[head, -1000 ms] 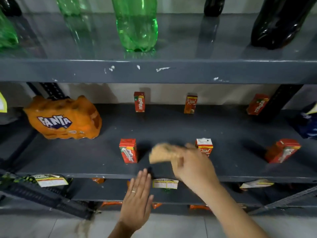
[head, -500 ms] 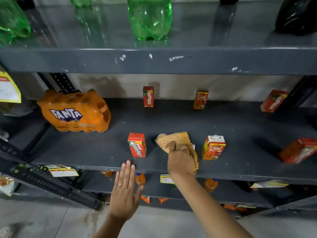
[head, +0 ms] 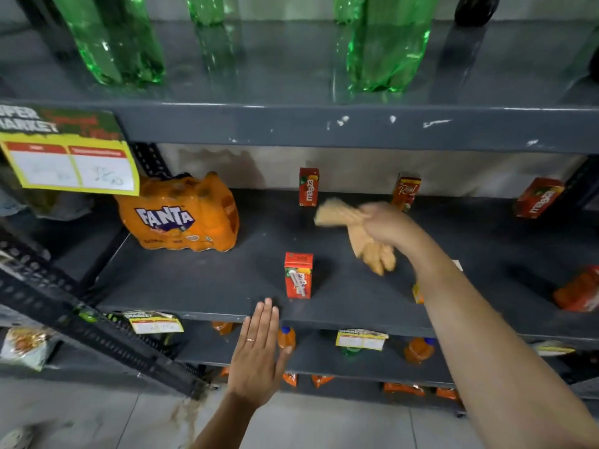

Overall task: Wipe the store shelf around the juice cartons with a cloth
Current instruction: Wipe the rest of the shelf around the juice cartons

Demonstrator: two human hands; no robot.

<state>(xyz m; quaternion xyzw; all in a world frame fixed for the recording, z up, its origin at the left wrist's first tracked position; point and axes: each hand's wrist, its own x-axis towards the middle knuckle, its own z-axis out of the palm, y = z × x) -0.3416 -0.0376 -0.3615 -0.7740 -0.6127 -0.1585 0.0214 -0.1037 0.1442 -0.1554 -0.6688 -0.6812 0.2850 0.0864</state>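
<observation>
The tan cloth (head: 356, 231) sits bunched in the right hand (head: 387, 226), fingers clamped round its middle, ends hanging out over the grey shelf (head: 201, 280) between the back cartons (head: 308, 187) and the front carton (head: 298, 275). Left hand (head: 257, 354) hovers flat at the shelf's front edge, fingers together, holding nothing.

cloth (head: 363, 234): tan, crumpled, blurred, bunched in right hand (head: 387, 226), tail hanging | shelf (head: 194, 280): dark grey, under hand | cartons: red, upright; one (head: 298, 275) near-left of hand, two (head: 308, 187) (head: 405, 192) just behind
</observation>
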